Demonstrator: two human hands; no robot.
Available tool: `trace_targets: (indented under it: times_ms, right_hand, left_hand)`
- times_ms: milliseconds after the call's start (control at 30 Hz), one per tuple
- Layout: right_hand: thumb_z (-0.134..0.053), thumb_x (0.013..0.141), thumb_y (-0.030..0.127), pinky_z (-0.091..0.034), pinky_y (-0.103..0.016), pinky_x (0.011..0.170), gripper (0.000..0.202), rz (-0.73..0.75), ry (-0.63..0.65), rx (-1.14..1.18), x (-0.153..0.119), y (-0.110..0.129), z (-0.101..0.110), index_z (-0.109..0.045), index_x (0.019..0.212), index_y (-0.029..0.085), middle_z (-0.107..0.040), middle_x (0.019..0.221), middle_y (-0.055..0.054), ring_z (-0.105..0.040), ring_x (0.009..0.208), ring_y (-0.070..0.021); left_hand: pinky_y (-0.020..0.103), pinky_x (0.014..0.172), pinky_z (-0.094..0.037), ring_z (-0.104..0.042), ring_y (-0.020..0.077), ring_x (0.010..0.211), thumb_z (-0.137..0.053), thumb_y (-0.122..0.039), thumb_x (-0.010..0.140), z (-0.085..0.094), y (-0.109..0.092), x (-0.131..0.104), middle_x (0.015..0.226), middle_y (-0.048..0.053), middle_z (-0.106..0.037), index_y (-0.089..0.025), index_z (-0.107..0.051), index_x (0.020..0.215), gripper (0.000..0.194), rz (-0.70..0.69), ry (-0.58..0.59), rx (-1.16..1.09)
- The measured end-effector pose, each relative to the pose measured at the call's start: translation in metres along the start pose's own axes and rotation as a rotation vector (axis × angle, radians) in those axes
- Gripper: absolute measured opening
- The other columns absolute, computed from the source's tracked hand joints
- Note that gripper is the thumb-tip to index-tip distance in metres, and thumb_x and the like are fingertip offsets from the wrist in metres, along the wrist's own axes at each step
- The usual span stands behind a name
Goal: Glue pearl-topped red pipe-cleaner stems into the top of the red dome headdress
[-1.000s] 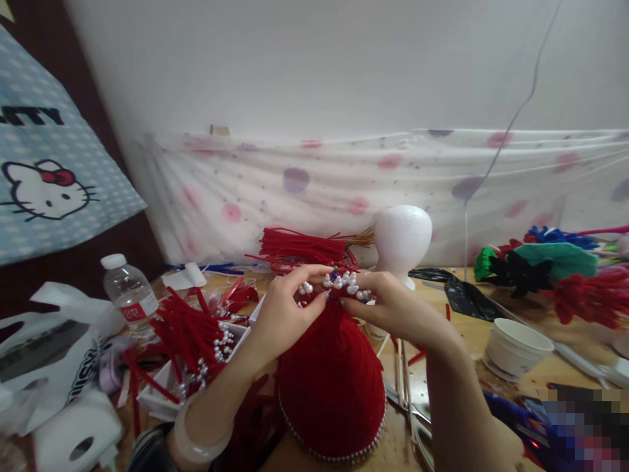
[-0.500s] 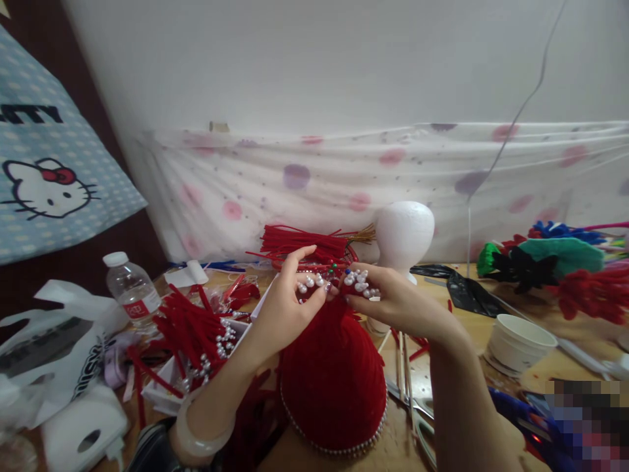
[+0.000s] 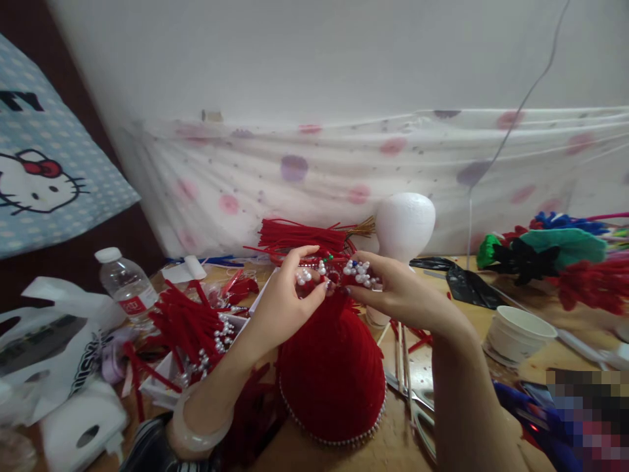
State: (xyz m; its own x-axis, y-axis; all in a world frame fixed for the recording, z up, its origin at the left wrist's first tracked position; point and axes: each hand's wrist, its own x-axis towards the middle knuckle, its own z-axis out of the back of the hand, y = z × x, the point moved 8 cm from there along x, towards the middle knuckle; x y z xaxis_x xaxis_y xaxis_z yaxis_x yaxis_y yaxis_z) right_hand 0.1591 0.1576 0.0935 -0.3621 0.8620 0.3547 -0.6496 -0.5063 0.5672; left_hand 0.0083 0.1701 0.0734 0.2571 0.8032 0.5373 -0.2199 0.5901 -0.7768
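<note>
A cone-shaped red fuzzy piece [image 3: 334, 373] with a line of small pearls round its lower edge stands in front of me. Both hands are at its narrow top. My left hand [image 3: 285, 292] curls round pearl-tipped red stems [image 3: 304, 277], its thumb tip near the top of the cone and its index finger raised. On the other side, my right hand [image 3: 400, 285] has its thumb and fingers closed about a cluster of white pearls [image 3: 362, 273] on red stems. Green and blue beads show between the hands. The exact fingertip contact is partly hidden.
Left: pearl-tipped red stems [image 3: 184, 324] in a box, a water bottle [image 3: 128, 288], a plastic bag [image 3: 54, 344]. Behind: a red stem bundle [image 3: 304, 237] and a white foam head [image 3: 405, 226]. Right: scissors [image 3: 423, 426], sticks [image 3: 404, 367], a paper cup [image 3: 521, 334], fuzzy flowers [image 3: 565, 255].
The camera view has shifted slightly. Both hands stay at the cone's top; the pearl stems in them have turned a little, and my right fingers have moved slightly.
</note>
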Motion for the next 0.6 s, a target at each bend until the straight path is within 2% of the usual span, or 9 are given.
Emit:
trace_targets:
  times_ms: [167,300,467,600]
  right_hand:
    - [-0.057,0.084,0.023,-0.042,-0.024,0.06,0.009,0.062,0.059,0.08,-0.001,0.007,-0.003,-0.063,0.089,0.018,-0.063,0.079,0.001,-0.054,0.067,-0.0118]
    - [-0.057,0.086,0.024,-0.042,-0.024,0.06,0.011,0.055,0.107,0.131,-0.001,0.004,-0.005,-0.066,0.088,0.018,-0.064,0.078,0.001,-0.053,0.065,-0.0106]
    - [-0.06,0.086,0.028,-0.044,-0.024,0.061,0.017,0.061,0.094,0.145,0.001,0.003,-0.005,-0.069,0.094,0.017,-0.068,0.082,0.0,-0.055,0.068,-0.0111]
    - [-0.06,0.085,0.027,-0.045,-0.023,0.062,0.015,0.052,0.098,0.192,0.004,0.003,-0.008,-0.07,0.091,0.016,-0.069,0.081,0.0,-0.056,0.068,-0.011]
  left_hand:
    - [0.039,0.092,-0.052,-0.067,0.0205,0.097,-0.063,-0.018,0.082,-0.003,0.002,0.001,0.118,0.008,-0.065,-0.021,-0.048,0.13,0.051,-0.006,0.026,-0.029]
    - [0.036,0.083,-0.053,-0.066,0.0188,0.09,-0.062,-0.018,0.081,-0.007,0.009,0.001,0.107,0.006,-0.067,-0.021,-0.049,0.128,0.049,0.047,0.058,-0.065]
    - [0.035,0.085,-0.051,-0.067,0.0175,0.089,-0.063,-0.016,0.079,-0.019,0.015,0.002,0.093,0.002,-0.068,-0.02,-0.044,0.127,0.051,0.095,0.199,-0.192]
    - [0.034,0.081,-0.052,-0.068,0.0181,0.086,-0.066,-0.018,0.076,-0.026,0.019,0.001,0.092,0.003,-0.069,-0.018,-0.047,0.108,0.037,0.164,0.304,-0.274]
